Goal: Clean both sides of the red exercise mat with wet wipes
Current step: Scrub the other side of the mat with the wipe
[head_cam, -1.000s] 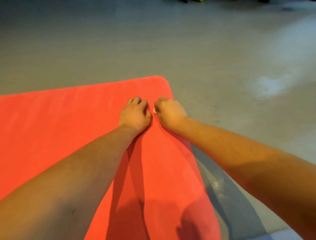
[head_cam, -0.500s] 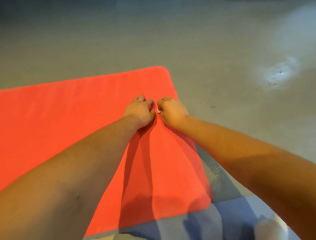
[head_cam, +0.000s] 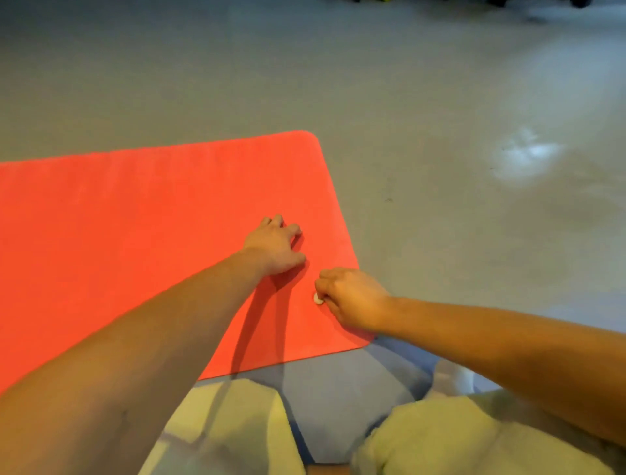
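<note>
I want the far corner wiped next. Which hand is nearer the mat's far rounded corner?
Left. The left hand rests on the red mat short of its far corner; the right hand, pinching a white wipe, is farther back, by the near corner.

L hand (head_cam: pixel 274 245) on mat (head_cam: pixel 135 220) (R hand (head_cam: pixel 352 298): wipe (head_cam: pixel 317 298))

A smooth grey floor (head_cam: pixel 440 101) fills the upper part of the frame. A pale patch of glare (head_cam: pixel 528 156) lies on its right side and a small dark speck (head_cam: pixel 388 200) nearer the centre. At the top edge, dark shapes (head_cam: pixel 582 2) are cut off by the frame and too blurred to identify. In the foreground, a person's legs (head_cam: pixel 230 430), clothed in pale yellow-green fabric, are set apart over a blue-grey surface (head_cam: pixel 338 390), possibly a second floor covering, which lies in shadow between them.
</note>
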`<action>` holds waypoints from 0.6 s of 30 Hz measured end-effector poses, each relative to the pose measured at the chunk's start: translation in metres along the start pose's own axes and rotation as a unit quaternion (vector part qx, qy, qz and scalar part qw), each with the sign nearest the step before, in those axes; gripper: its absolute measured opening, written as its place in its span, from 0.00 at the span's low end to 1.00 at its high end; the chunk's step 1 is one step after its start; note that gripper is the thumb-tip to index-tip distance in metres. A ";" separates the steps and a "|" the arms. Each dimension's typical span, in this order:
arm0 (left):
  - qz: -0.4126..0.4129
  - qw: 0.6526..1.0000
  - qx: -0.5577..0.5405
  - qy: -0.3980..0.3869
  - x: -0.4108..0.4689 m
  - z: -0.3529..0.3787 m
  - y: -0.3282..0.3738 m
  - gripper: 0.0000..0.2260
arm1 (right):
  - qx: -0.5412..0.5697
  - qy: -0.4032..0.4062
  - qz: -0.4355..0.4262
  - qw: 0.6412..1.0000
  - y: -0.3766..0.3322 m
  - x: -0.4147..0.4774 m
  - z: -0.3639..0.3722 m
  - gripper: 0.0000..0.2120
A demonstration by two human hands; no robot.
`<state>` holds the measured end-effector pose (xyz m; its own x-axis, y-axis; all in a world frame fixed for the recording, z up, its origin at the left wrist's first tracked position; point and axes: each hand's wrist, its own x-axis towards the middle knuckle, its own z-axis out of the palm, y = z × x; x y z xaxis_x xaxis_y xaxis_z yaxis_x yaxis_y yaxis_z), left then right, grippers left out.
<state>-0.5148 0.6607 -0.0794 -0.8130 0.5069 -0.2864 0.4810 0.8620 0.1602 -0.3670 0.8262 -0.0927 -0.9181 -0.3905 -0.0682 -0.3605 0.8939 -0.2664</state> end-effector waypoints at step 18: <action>-0.005 0.994 0.059 -0.088 -0.051 -0.003 0.026 0.49 | 0.100 -0.048 0.034 0.993 -0.017 -0.046 0.009 0.09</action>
<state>-0.4611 0.6574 -0.0578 -0.7527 0.4800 -0.4506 0.5166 0.8549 0.0478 -0.3167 0.8269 -0.0937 -0.9156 -0.3589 -0.1812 -0.2498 0.8610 -0.4430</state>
